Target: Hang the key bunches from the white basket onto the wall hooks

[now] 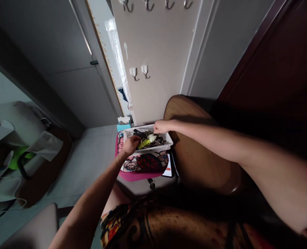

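Observation:
A white slotted plastic basket (153, 149) rests on a pink case with a flower-patterned lid (140, 164). Inside it lie a yellow-green item (143, 144) with a thin loop, a pale bumpy item (151, 138), a black item (138, 132) and small dark and metallic pieces. My left hand (131, 144) reaches over the basket's left side, fingers curled by the black item. Over the back right rim, my right hand (162, 127) has its fingers closed downward. What either hand pinches is too small or hidden to make out.
Right of the case stands a brown wooden board or chair back (197, 152). A tablet or phone (168, 167) pokes out beneath the case. Behind are a light blue box (123, 123) and a panel with metal hooks (144, 71). Cluttered bags (21, 157) lie left.

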